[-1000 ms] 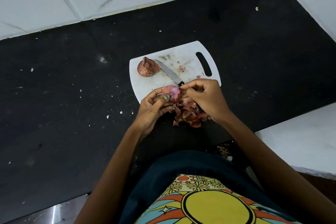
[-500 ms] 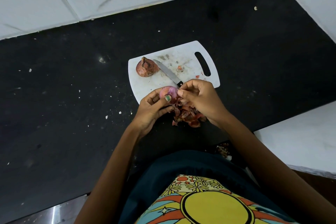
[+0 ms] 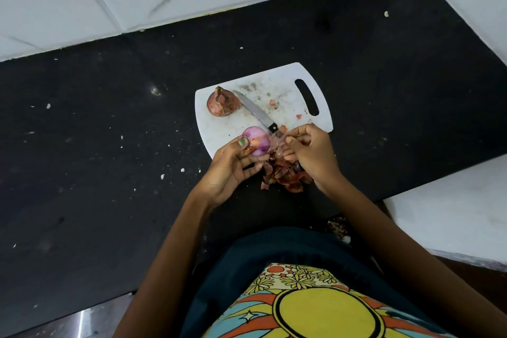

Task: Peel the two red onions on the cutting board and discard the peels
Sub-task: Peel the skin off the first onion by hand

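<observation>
Peeled onion (image 3: 256, 143), pale purple and shiny, sits at the near edge of the cutting board (image 3: 219, 129), cupped in the left hand (image 3: 233, 170), thumb curled over its side and fingers wrapped beneath. Just to its right, the right hand (image 3: 310, 153) has its fingers bent, pinching a thin scrap of skin (image 3: 277, 143) that touches the onion. Onion number 2 (image 3: 222, 103) lies at the far left of the board, brown skin on, apart from both hands. The knife (image 3: 256, 112) lies between them, blade tip beside that onion, handle end hidden behind the right fingers. A heap of peels (image 3: 285, 175) rests on the black counter (image 3: 109, 145) below the hands, partly covered by the right palm
</observation>
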A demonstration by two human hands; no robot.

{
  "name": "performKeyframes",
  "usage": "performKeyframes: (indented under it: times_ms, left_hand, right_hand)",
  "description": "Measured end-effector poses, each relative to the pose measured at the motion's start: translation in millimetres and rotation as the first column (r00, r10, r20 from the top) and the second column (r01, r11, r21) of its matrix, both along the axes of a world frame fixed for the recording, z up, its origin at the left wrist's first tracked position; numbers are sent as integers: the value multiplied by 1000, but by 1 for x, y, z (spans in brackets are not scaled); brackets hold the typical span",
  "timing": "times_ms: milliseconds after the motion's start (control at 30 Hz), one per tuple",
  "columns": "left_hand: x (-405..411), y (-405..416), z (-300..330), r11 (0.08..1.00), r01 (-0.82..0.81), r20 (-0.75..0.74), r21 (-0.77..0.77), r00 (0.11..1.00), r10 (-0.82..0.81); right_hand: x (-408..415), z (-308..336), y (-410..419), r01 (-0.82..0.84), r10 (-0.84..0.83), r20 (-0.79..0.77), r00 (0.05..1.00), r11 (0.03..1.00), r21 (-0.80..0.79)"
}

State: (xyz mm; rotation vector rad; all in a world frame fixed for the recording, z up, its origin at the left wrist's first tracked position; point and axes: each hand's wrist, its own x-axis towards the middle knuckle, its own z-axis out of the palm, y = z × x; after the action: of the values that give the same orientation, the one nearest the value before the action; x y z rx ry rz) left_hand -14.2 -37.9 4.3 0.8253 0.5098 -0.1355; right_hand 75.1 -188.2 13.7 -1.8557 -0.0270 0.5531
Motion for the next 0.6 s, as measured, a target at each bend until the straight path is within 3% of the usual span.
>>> performKeyframes:
  times_ms: [133,200,400,600]
  left_hand:
    - [0,1,-1,999,-37,3,6,999,37]
    - [0,1,-2,998,-58,-2,2,998,58]
    - [1,0,-2,998,-53,8,33,999,53]
    - [0,0,-3,996,-64,36,65,997,62]
  right_hand:
    - [-1,1,-2,-190,264,246,933,938,-289]
    - [-2,2,-1,-215,337,325,884,909,-358]
    - [-2,24,3,-160,246,356,902,954,-255]
    - [-5,41,6,-200,201,211,957,979,-26]
